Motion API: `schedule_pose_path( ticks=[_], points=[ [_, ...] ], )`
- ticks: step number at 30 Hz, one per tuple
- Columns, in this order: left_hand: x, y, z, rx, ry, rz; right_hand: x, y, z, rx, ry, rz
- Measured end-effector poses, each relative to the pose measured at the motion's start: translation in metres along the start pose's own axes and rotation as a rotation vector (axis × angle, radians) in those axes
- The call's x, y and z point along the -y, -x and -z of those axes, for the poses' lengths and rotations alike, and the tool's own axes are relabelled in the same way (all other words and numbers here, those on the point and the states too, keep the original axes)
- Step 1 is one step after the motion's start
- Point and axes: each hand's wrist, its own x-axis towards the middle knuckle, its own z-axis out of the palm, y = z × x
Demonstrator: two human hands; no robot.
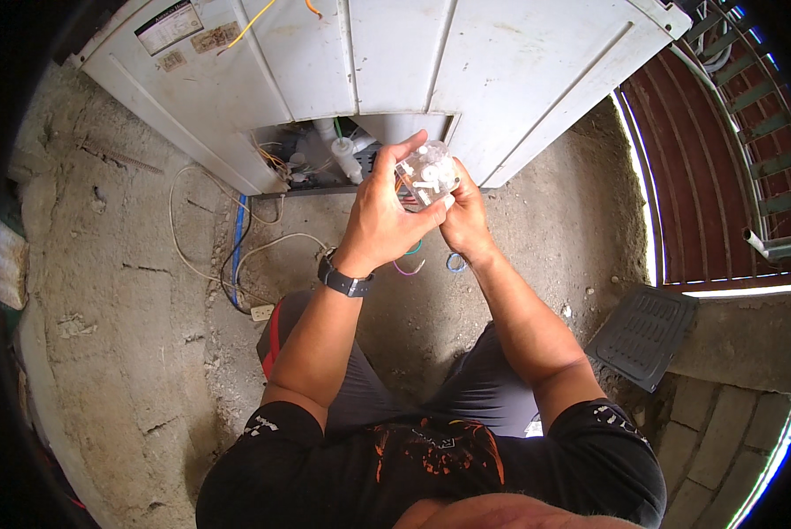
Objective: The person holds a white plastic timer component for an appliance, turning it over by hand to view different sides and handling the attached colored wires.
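Note:
Both of my hands hold a clear plastic gear-train timer (pixel 429 174), with white gears showing inside its see-through case. My left hand (pixel 385 207) grips its left side, thumb along the lower edge and fingers at the back. My right hand (pixel 468 216) closes on its right side, its fingers partly hidden. Coloured wires trail below the timer. Just beyond it stands a white washing machine cabinet (pixel 391 62) with a low opening, where a white drain pipe (pixel 346 157) and loose wires (pixel 276 157) show.
On the rough concrete floor lie pale cable loops (pixel 173 212), a blue strip (pixel 238 234), a cream socket block (pixel 262 312) and a small blue wire coil (pixel 455 263). A dark vented panel (pixel 642 335) lies at right, near a brown corrugated metal sheet (pixel 691 176).

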Motion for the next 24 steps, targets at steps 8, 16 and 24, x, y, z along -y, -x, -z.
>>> schedule_pose_path(
  ticks=[8, 16, 24],
  points=[
    [0.0067, -0.0004, 0.0001, -0.009, -0.012, -0.064, -0.0022, 0.0005, -0.0019, 0.001, 0.044, 0.053],
    [0.0045, -0.0005, 0.0017, 0.007, -0.016, -0.058, -0.0043, -0.0002, 0.0, 0.019, 0.093, 0.12],
    [0.0043, 0.0001, 0.0014, 0.005, -0.006, -0.05, -0.0037, -0.0004, 0.0, 0.015, 0.141, 0.123]
  ],
)
